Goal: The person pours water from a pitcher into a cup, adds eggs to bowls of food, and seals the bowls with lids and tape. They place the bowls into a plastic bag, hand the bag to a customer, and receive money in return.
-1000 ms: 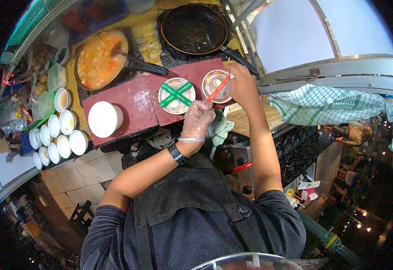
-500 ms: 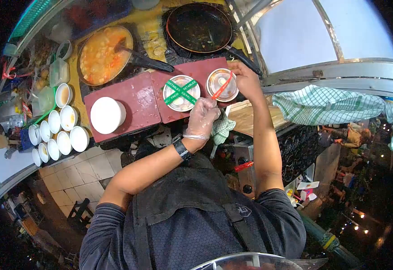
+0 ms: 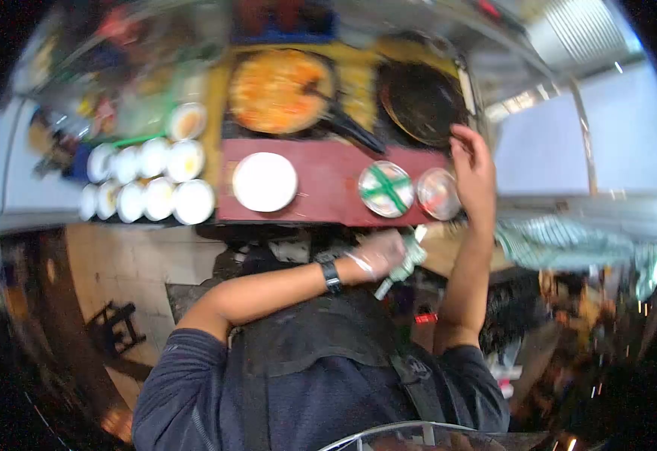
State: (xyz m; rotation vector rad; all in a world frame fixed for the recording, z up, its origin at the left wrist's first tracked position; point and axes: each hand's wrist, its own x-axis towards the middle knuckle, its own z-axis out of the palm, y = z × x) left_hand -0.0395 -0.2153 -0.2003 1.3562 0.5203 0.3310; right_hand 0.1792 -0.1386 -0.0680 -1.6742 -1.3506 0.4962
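My left hand (image 3: 381,254), in a clear plastic glove, is below the red board's front edge, beside a green-and-white checked cloth (image 3: 413,254). Motion smears its fingers, and I cannot tell whether they grip anything. Bare and with fingers apart, my right hand (image 3: 476,173) is raised at the board's right end, next to a round lidded container (image 3: 428,184) with a red strip on its lid. Left of that sits another lidded container (image 3: 373,197), crossed by green tape. A white bowl-like tub (image 3: 265,182) rests on the red board (image 3: 321,184).
Behind the board are a pan of orange-red stew (image 3: 272,94) with a dark-handled utensil (image 3: 355,135), and a dark frying pan (image 3: 422,101). Several white cups (image 3: 193,201) stand in rows at left. Another checked cloth (image 3: 554,244) hangs at right.
The view has swung, shifting the counter in the frame. My left hand has left the red strip and dropped toward the cloth. My right hand's fingers have come off the container's edge.
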